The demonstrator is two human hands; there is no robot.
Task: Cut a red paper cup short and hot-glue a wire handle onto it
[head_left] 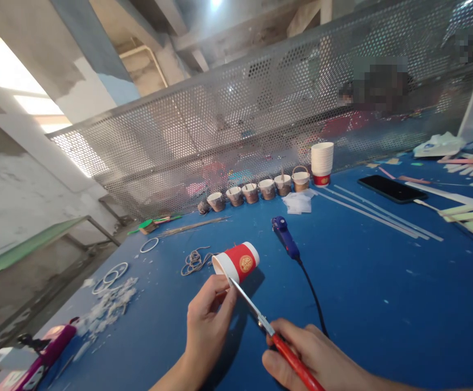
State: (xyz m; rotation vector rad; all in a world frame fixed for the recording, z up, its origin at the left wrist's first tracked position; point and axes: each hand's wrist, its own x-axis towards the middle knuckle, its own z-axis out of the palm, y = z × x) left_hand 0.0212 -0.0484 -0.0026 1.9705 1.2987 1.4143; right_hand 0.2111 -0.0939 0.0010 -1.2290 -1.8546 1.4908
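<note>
the left hand [207,317] has its fingers [210,287] pinched on the rim of a red-and-white paper cup [242,260], tilted on its side over the blue surface [354,282]. the right hand [309,355] grips red-handled scissors [291,355], fingers curled round the handle, blade tips at the cup's rim. beyond lie loose twine [195,263] and a blue corded tool [285,239]; farther back stands a stack of paper cups [322,160].
</note>
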